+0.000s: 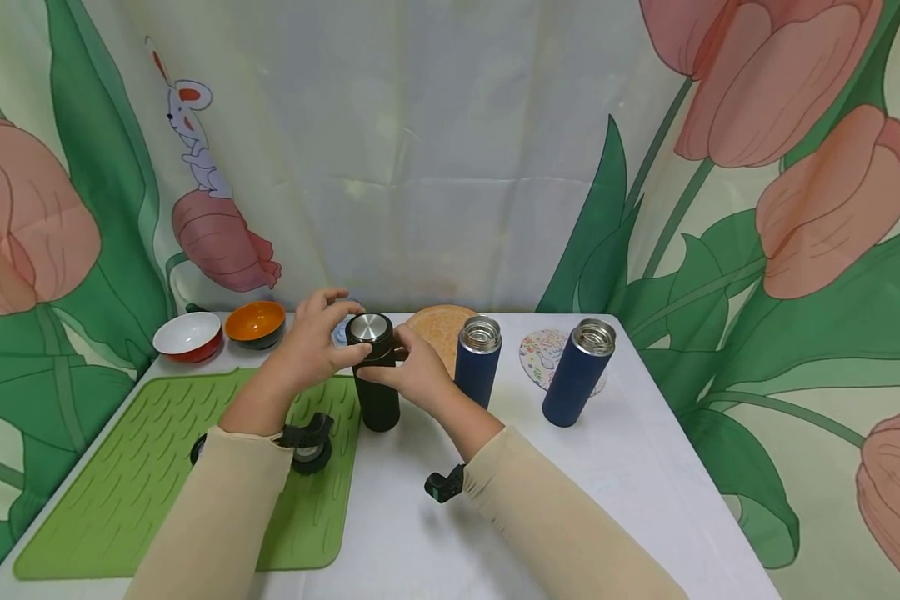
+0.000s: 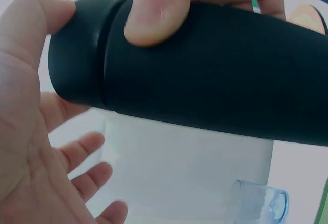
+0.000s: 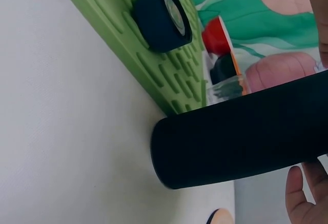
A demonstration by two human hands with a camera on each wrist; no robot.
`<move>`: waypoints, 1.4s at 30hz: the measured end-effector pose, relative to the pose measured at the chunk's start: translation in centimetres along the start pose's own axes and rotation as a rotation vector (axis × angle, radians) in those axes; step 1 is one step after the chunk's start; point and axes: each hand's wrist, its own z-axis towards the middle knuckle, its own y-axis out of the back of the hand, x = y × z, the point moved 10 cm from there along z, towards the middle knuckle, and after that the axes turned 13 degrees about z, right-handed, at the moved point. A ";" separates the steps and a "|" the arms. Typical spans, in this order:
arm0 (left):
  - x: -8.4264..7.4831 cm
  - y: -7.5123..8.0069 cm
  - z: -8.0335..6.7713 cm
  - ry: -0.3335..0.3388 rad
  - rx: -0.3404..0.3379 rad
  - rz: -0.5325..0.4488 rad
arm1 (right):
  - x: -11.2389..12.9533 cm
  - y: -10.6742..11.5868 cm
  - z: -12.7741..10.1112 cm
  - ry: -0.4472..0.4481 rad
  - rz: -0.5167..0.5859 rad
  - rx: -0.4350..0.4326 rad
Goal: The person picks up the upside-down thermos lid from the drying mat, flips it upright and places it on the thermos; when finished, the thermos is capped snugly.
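Table (image 1: 645, 467): flasks (image 1: 477, 358) beside black flask (image 1: 376, 392).

Both hands (image 1: 367, 358) hold the upright black flask (image 1: 375, 375) on the table (image 1: 645, 467).

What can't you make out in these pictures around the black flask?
- Clear cup: mostly behind the left hand in the head view, blurred in the left wrist view.
- Black flask top: cut off in the right wrist view.
- Right hand fingers: hidden behind the flask in the head view.
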 end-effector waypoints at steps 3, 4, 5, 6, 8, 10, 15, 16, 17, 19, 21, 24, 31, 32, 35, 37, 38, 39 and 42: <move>0.0 -0.1 0.2 -0.033 0.018 -0.037 | -0.1 0.1 0.0 -0.004 -0.001 -0.004; 0.0 -0.2 0.3 -0.043 0.023 -0.048 | -0.1 0.1 0.0 -0.005 0.000 -0.005; 0.0 -0.2 0.4 -0.053 0.026 -0.055 | -0.1 0.1 0.0 -0.005 0.001 -0.006; 0.0 -0.3 0.4 -0.062 0.029 -0.059 | -0.1 0.1 0.1 -0.005 0.002 -0.004; 0.0 -0.3 0.5 -0.079 0.033 -0.071 | -0.1 0.0 0.1 -0.004 0.003 0.003; 0.1 -0.3 0.6 -0.096 0.042 -0.086 | 0.0 0.0 0.1 -0.003 0.001 0.011; 0.6 -0.8 1.1 -0.120 0.108 -0.151 | 0.0 -0.2 0.2 0.001 -0.003 0.022; 0.7 -0.9 1.2 -0.123 0.122 -0.162 | 0.0 -0.2 0.2 0.001 -0.002 0.022; 0.8 -0.9 1.3 -0.123 0.137 -0.171 | 0.0 -0.2 0.2 0.001 -0.004 0.021; 0.8 -1.0 1.4 -0.130 0.156 -0.179 | 0.0 -0.2 0.2 0.000 -0.004 0.021; 0.7 -1.1 1.4 -0.139 0.166 -0.184 | 0.0 -0.2 0.2 -0.001 -0.005 0.019; 0.7 -1.1 1.4 -0.149 0.177 -0.193 | 0.0 -0.2 0.1 -0.001 -0.010 0.020; 1.0 -1.6 1.5 -0.152 0.227 -0.231 | 0.0 -0.1 0.0 -0.005 -0.011 0.024; 1.0 -1.7 1.5 -0.152 0.235 -0.239 | 0.0 -0.1 0.0 -0.007 -0.008 0.024; 1.3 -1.9 1.6 -0.157 0.256 -0.273 | 0.0 -0.1 0.0 -0.010 -0.006 0.025; 1.5 -2.1 1.8 -0.156 0.271 -0.302 | 0.1 -0.1 0.0 -0.007 -0.006 0.024; 1.6 -2.2 1.8 -0.155 0.277 -0.314 | 0.1 -0.1 0.0 -0.006 -0.004 0.024; 1.7 -2.3 1.8 -0.155 0.282 -0.325 | 0.0 -0.1 0.1 -0.005 -0.005 0.023; 1.8 -2.3 1.8 -0.148 0.280 -0.345 | -0.1 -0.1 0.1 -0.004 -0.004 0.021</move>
